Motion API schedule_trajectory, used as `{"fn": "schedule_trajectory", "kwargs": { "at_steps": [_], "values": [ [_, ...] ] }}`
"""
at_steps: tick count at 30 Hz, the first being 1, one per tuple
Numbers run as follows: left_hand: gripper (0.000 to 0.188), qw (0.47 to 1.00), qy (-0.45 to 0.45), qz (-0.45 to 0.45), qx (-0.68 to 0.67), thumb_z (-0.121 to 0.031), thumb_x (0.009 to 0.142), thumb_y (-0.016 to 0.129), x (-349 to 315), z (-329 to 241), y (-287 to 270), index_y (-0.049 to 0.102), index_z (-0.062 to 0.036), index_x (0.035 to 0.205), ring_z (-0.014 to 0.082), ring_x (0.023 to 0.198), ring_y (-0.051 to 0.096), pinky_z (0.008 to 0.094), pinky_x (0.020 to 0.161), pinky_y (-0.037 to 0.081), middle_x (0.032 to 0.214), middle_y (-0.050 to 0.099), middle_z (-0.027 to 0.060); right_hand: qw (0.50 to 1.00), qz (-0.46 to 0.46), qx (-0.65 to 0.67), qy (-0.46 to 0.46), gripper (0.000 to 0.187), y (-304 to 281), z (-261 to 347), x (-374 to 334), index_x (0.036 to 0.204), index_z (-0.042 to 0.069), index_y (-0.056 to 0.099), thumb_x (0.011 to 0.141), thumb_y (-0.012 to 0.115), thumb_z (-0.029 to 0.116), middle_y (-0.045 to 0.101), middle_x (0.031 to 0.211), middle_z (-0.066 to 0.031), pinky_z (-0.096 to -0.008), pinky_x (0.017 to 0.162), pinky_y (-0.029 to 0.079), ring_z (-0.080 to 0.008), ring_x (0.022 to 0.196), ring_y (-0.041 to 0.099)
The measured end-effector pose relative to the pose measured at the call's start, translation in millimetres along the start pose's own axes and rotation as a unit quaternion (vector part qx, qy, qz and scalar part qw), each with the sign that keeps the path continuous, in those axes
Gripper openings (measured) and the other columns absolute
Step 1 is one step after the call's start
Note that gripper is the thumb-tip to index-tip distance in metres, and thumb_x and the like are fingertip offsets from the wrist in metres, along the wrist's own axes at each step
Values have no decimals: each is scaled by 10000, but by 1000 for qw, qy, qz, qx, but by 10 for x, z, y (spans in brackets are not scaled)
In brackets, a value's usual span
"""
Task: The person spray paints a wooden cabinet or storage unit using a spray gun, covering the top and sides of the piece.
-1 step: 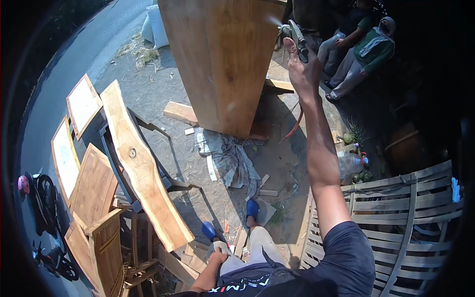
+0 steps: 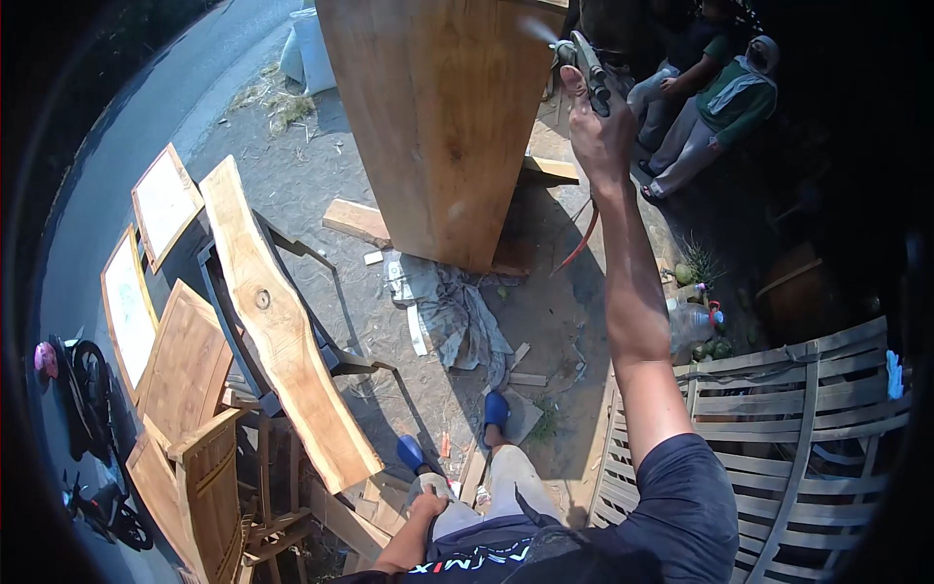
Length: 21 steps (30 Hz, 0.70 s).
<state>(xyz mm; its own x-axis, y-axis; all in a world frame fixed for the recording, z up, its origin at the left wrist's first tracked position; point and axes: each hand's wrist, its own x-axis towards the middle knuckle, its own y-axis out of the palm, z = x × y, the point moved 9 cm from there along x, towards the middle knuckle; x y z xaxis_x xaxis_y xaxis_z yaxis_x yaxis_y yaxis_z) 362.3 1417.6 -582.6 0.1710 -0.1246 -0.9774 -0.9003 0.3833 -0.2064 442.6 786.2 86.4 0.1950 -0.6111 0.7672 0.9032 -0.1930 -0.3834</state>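
My right hand [image 2: 600, 136], arm stretched far out, is closed around a spray gun [image 2: 590, 76]. White mist leaves its nozzle toward the upper right edge of a large brown wooden panel [image 2: 438, 136], which stands tilted. Behind my forearm, a red hose [image 2: 581, 243] curves down to the ground. Low in the view, my left hand [image 2: 426, 503] rests on my left leg and holds nothing that I can see; its fingers are partly hidden but seem to lie flat.
A wavy-edged wooden slab [image 2: 265, 307] lies across a dark frame at left, beside stacked wooden furniture [image 2: 209, 487] and white framed panels [image 2: 165, 206]. A crumpled cloth [image 2: 452, 311] lies below the panel. Right are a slatted bamboo bench [image 2: 769, 419], a plastic bottle [image 2: 689, 319] and two people [image 2: 725, 107].
The spray gun and my right hand have shifted slightly right, with mist still coming out. My left hand stays on my leg.
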Motion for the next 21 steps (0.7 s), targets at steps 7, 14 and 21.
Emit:
{"fn": "schedule_trajectory", "kwargs": {
  "at_steps": [7,14,21],
  "values": [
    [909,999,-20,41,26,-625,935,559,-63,84,-41,197,-213,1661,419,1460,450,663,1187,277,1606,442,193,1000,2,19,-10,530,611,394,119,936,30,776,979,682,550,727,676,-67,-343,629,512,-181,629,701],
    [928,997,-8,61,39,-641,932,568,-127,212,-68,194,-205,1661,436,1447,459,608,1175,335,1581,466,219,987,48,43,144,618,1273,27,-611,861,14,764,978,644,609,717,674,-96,-355,640,503,-196,646,691],
    [835,999,40,-2,-29,-593,920,575,-233,93,-254,342,-205,1622,390,1435,491,521,1184,365,1538,523,212,959,110,108,236,555,1241,-245,-2435,1003,18,759,1005,634,558,756,853,-134,-366,731,534,-220,801,729]
  ]
}}
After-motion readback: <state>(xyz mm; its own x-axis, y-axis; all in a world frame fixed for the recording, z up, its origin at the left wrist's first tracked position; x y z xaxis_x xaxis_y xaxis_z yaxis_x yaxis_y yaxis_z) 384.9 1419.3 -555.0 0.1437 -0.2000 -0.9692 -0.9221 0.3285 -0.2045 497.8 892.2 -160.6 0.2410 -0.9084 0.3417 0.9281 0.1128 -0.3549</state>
